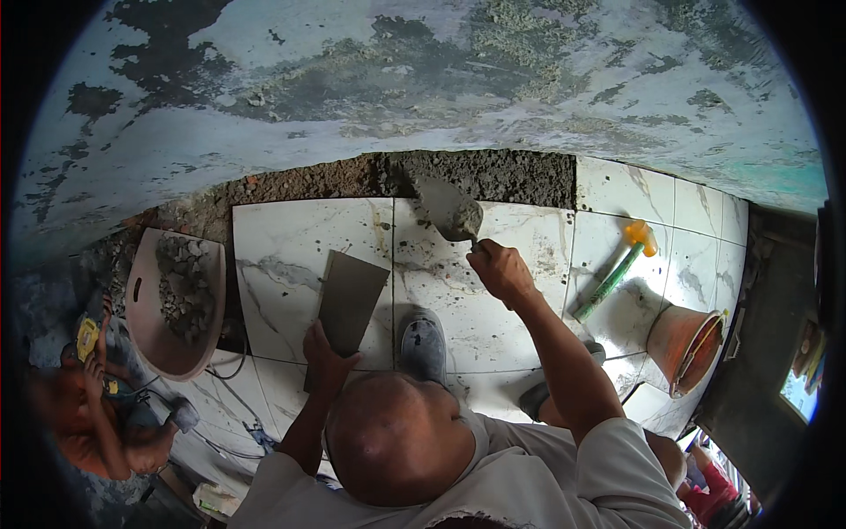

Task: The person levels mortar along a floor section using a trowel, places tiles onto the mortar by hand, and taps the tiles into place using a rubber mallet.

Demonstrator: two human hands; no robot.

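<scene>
My right hand [504, 275] is closed round the handle of a trowel [447, 210]. Its mortar-smeared blade lies over the near edge of a strip of wet grey mortar [511, 176] along the wall's foot. In my left hand [326, 354] is a flat, grey, rectangular tile piece [352, 300], gripped at its lower end and tilted above the floor. White marbled floor tiles [308, 238] lie under both hands, with mortar crumbs scattered on them near the trowel. To the left the mortar strip gives way to rough brown soil [300, 182].
A mallet [612, 278] with orange head and green handle lies right, near an orange-brown bucket [683, 348]. A pinkish basin of rubble [181, 300] stands left. Beyond it, another person [101, 406] crouches with a yellow tool; cables cross the floor. The peeling wall [423, 79] rises ahead.
</scene>
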